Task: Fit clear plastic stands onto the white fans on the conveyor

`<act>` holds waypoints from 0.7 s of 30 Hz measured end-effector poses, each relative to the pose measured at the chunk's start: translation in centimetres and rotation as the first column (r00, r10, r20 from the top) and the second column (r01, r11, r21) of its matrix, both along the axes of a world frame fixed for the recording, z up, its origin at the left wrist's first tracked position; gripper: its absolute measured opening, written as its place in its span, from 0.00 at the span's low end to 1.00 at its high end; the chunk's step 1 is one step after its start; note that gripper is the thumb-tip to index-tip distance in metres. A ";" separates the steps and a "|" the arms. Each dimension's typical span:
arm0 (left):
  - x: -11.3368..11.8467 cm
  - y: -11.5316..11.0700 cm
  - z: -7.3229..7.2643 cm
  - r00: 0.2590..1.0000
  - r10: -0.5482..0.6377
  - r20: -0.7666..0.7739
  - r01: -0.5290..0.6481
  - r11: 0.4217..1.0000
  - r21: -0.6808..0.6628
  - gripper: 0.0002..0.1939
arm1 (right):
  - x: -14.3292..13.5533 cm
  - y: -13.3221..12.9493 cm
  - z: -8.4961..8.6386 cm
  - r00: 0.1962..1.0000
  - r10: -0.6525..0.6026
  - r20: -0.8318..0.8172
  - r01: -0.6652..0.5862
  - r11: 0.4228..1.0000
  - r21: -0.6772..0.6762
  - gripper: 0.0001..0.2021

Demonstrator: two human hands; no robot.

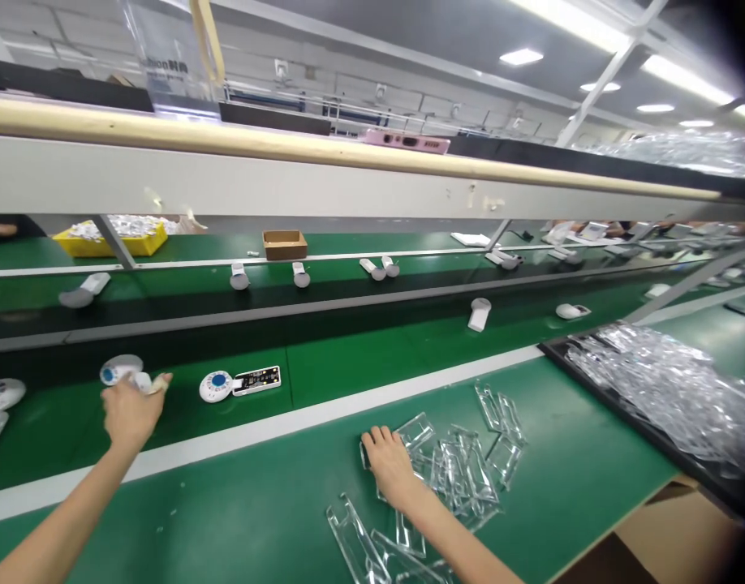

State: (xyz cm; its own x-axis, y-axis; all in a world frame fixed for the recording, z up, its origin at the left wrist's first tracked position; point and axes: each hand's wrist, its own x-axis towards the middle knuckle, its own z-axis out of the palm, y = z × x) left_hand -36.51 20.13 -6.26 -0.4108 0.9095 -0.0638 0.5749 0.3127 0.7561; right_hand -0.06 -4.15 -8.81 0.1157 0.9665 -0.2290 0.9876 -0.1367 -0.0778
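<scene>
Landmark: the white stripe (324,414) running lengthwise between the green belt (342,357) and the green worktop (256,503).
Left hand (131,412): beyond the stripe, over the belt, fingers closed around the narrow part of a white device (122,367).
Held device: at the fingertips, its round head with a blue centre sticking out past the hand on the far side.
Open device (216,387): beyond the stripe, to the right of the left hand and apart from it, circuit board (256,381) facing up.
Right hand (389,464): on the near side of the stripe, fingers bent down over a small dark item (365,456); whether they grip it, cannot tell.
Clear plastic frames (454,470): near side of the stripe, loosely heaped around and beside the right hand.
Black tray (628,418): by the stripe's right end, full of clear parts (670,381).
</scene>
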 end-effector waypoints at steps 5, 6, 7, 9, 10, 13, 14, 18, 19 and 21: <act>4.4 -0.4 -2.2 0.868 -0.036 0.495 0.217 0.924 -0.314 0.21 | -1.8 2.3 1.4 0.995 0.086 -0.042 -0.086 0.996 0.009 0.15; 5.0 -0.4 -2.6 0.843 -0.032 0.536 0.224 0.929 -0.296 0.20 | -2.4 2.6 1.9 0.994 0.095 -0.053 -0.094 0.995 0.020 0.13; 5.4 -0.5 -2.8 0.818 -0.033 0.574 0.226 0.936 -0.269 0.19 | -3.2 2.9 2.4 0.993 0.103 -0.059 -0.102 0.994 0.030 0.11; 5.8 -0.9 -2.6 0.784 -0.053 0.619 0.220 0.955 -0.197 0.20 | -5.2 3.1 3.5 0.986 0.116 -0.121 -0.106 0.991 0.080 0.09; 5.8 -1.3 -2.1 0.780 -0.064 0.622 0.207 0.965 -0.160 0.22 | -6.3 2.9 3.9 0.972 0.128 -0.197 -0.104 0.986 0.128 0.09; 5.8 -3.6 0.4 0.834 -0.175 0.523 0.182 0.983 0.038 0.33 | -9.7 1.6 4.2 0.815 0.262 -0.517 -0.112 0.946 0.303 0.12; 5.8 -4.6 1.4 0.855 -0.222 0.469 0.187 0.975 0.121 0.36 | -10.6 0.9 3.9 0.737 0.324 -0.593 -0.135 0.930 0.341 0.14; 5.1 -8.0 4.5 0.835 -0.284 0.471 0.151 0.942 0.300 0.34 | -11.6 -1.8 1.4 0.660 0.372 -0.652 -0.243 0.928 0.283 0.23; 4.7 -8.6 4.9 0.798 -0.268 0.540 0.117 0.947 0.298 0.31 | -11.4 -2.3 0.8 0.709 0.316 -0.631 -0.212 0.948 0.237 0.24; 3.9 -9.8 5.4 0.695 -0.246 0.675 0.071 0.959 0.276 0.25 | -10.9 -2.4 -0.1 0.812 0.166 -0.559 -0.079 0.981 0.177 0.21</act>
